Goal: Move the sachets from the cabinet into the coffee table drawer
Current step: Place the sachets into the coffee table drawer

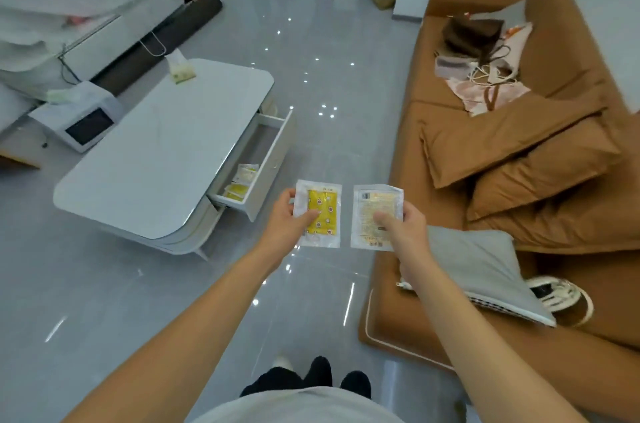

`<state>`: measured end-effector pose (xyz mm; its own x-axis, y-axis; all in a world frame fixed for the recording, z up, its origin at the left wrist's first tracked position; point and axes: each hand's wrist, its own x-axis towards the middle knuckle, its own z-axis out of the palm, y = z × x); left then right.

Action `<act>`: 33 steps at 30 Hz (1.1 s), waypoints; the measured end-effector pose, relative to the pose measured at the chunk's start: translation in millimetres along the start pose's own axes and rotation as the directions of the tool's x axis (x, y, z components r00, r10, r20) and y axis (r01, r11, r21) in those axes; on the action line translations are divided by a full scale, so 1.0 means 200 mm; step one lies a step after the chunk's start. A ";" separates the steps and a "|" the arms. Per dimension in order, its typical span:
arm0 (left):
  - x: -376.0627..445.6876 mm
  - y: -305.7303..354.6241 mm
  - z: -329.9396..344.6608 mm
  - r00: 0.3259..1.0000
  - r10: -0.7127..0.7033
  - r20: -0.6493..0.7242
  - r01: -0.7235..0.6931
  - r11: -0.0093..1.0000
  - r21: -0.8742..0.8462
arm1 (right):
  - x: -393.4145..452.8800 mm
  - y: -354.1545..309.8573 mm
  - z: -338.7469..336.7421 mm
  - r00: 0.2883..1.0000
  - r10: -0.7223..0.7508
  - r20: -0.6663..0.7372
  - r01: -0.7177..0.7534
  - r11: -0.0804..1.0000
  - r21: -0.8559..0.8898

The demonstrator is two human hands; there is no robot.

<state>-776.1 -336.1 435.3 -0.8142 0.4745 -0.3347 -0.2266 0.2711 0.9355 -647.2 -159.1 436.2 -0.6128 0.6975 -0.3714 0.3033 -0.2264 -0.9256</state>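
Left hand: my left hand [289,220] pinches a sachet, thumb on its front, fingers curled behind its left edge.
Left sachet: the yellow sachet [320,214] is clear-edged with a yellow patterned panel facing me, held upright over the floor.
Right hand: my right hand [403,223] grips a second sachet, thumb pressed on its face, fingers wrapped round its right edge.
Right sachet: the pale sachet [375,216] shows a printed, cream-coloured side and is tilted slightly; it sits just beside the yellow one, a narrow gap between them.
Drawer: the drawer [273,154] of the coffee table [156,152] is pulled open towards the sofa; it lies ahead and to the left of my hands, apart from both held sachets.
In the drawer: more sachets [240,181] lie at its near end, some yellow, some pale; I cannot tell how many.
Table top: a small tissue pack [181,70] stands near the far edge.
Sofa: the brown sofa [433,152] is on my right, with brown cushions [512,159], a grey pillow [485,263] and a shoe [561,298] on it.
Floor: glossy grey tiles [329,76] with light spots.
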 end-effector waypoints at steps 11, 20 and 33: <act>0.90 0.04 -0.61 0.941 -0.123 -0.316 0.099 0.991 -0.092 | 0.94 -0.24 0.89 0.964 0.065 0.259 -0.033 0.992 -0.126; 1.59 0.13 -0.94 0.739 -0.282 -0.612 0.161 0.956 -0.246 | 1.87 -0.56 1.66 0.821 0.129 0.556 0.057 0.950 -0.306; 2.54 -0.30 -1.42 0.559 -0.510 -0.654 0.245 0.855 -0.457 | 2.78 -0.27 2.79 0.697 0.265 0.666 0.214 0.810 -0.546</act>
<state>-1328.5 -348.0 241.6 -0.6892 -0.4210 -0.5897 -0.6377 -0.0341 0.7696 -1412.3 -138.8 239.4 -0.8332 -0.0265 -0.5524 0.5129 0.3366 -0.7897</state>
